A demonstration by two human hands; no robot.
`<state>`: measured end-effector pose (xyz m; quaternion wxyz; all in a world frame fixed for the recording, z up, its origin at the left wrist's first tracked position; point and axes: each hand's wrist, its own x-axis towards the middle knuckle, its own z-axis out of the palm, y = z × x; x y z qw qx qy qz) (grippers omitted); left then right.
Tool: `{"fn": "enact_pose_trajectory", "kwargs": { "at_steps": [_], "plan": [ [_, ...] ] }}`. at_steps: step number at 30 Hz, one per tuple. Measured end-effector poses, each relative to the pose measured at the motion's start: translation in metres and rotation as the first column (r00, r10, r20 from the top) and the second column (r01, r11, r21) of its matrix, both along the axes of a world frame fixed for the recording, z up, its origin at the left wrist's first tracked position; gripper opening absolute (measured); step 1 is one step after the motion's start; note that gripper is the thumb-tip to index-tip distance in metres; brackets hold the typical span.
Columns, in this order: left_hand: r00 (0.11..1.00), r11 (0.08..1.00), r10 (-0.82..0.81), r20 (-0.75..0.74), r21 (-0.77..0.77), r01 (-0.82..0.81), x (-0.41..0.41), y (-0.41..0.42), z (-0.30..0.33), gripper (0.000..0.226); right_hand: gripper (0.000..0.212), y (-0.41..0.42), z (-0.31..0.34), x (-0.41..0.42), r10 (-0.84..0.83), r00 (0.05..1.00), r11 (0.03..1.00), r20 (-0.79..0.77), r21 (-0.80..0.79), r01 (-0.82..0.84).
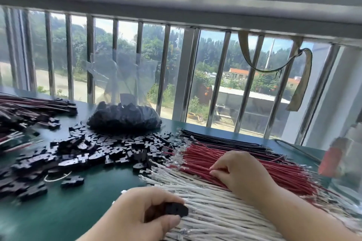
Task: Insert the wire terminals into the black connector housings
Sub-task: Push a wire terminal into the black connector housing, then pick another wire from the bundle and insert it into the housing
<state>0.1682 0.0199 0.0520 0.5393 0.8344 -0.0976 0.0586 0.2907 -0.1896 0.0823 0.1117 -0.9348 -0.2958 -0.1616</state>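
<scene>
My left hand grips a black connector housing between thumb and fingers, low in the middle of the view, over the white wires. My right hand lies on the red wires, its curled fingertips pinching among them. Black wires lie in a band beyond the red ones. All the wire terminals point left, toward a loose heap of black housings on the green table.
A clear plastic bag full of black housings stands at the back centre. Finished wire assemblies are piled at the far left. A blurred red and clear object sits at the right edge. Window bars run behind the table.
</scene>
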Motion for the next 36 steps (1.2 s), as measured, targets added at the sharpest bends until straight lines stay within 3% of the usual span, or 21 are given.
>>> {"fn": "enact_pose_trajectory", "kwargs": {
  "at_steps": [6,8,10,12,15,19,22,26,36],
  "plan": [
    [0.998,0.989,0.054,-0.019,-0.135,-0.056,-0.003,0.001,0.006,0.035,0.016,-0.007,0.007,-0.006,0.073,0.982,0.983,0.173,-0.179,-0.041],
    [0.997,0.981,0.073,-0.025,-0.176,-0.076,-0.003,0.001,0.007,0.040,0.017,-0.009,0.015,-0.015,0.054,0.995,0.998,0.089,0.016,-0.055],
    [0.997,0.973,0.064,-0.049,-0.221,-0.073,-0.003,0.001,0.007,0.044,0.033,-0.013,0.022,-0.032,0.143,0.985,0.920,-0.092,0.379,-0.098],
    [0.996,0.959,0.046,-0.075,-0.276,-0.065,-0.003,0.002,0.008,0.046,0.045,-0.016,0.024,-0.051,0.293,0.928,0.860,-0.231,0.487,-0.151],
    [0.995,0.946,0.016,-0.100,-0.322,-0.047,-0.002,0.004,0.009,0.042,0.018,-0.013,0.022,-0.077,0.373,0.866,0.872,-0.333,0.444,-0.205],
    [0.989,0.950,-0.050,-0.141,-0.314,0.003,-0.003,0.005,0.008,0.043,0.004,-0.010,0.020,-0.087,0.299,0.923,0.877,-0.244,0.451,-0.165],
    [0.986,0.943,-0.090,-0.141,-0.332,0.039,-0.005,0.003,0.011,0.039,0.016,-0.009,0.020,-0.089,0.259,0.949,0.885,-0.178,0.437,-0.159],
    [0.985,0.936,-0.094,-0.145,-0.351,0.037,-0.007,0.000,0.015,0.037,0.029,-0.009,0.021,-0.092,0.240,0.948,0.903,-0.207,0.406,-0.140],
    [0.986,0.928,-0.114,-0.124,-0.369,0.061,-0.011,-0.003,0.021,0.036,0.025,-0.010,0.019,-0.089,0.229,0.946,0.902,-0.231,0.415,-0.117]
  ]
}}
